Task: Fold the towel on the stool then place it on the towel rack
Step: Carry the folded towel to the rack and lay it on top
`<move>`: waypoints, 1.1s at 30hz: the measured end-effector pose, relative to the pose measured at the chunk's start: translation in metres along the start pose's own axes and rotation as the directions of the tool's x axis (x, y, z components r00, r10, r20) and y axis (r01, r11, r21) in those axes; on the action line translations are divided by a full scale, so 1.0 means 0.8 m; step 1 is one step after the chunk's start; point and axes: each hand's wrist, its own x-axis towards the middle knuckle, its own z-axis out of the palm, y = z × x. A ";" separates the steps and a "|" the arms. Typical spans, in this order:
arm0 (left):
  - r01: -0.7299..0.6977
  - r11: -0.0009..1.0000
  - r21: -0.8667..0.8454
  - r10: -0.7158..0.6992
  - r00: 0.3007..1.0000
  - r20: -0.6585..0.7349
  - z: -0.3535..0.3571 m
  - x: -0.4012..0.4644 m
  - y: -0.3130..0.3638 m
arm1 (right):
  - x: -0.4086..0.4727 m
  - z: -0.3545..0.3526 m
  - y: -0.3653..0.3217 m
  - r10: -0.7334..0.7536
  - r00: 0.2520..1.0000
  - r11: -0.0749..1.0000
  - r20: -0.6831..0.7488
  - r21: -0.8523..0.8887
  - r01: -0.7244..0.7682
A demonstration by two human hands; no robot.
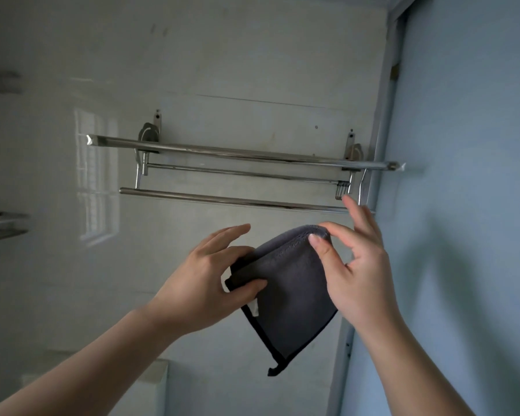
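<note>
1. The left hand and right hand pinched the folded grey towel in the air, just below the towel rack.
2. The rack's bars stood bare on the wall; a blue door flanked its right end.

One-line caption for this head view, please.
Both hands, left and right, hold a folded dark grey towel just below the wall-mounted towel rack.

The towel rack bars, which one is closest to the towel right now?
The lowest front bar, just above the dark towel; the thicker top bar and thin middle rod sit higher.
</note>
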 end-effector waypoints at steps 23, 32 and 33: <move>-0.353 0.896 0.269 0.398 0.907 -0.135 -0.085 0.172 -0.009 | 0.107 -0.032 0.005 -0.141 0.986 0.960 -0.094 -0.258 0.113; -0.208 0.917 0.339 0.246 0.967 -0.072 -0.110 0.299 -0.025 | 0.246 -0.022 -0.011 -0.025 0.999 0.933 -0.046 -0.360 0.007; -0.190 0.916 0.353 0.220 0.974 -0.046 -0.107 0.307 -0.028 | 0.256 -0.021 -0.008 -0.006 1.000 0.928 -0.011 -0.373 0.001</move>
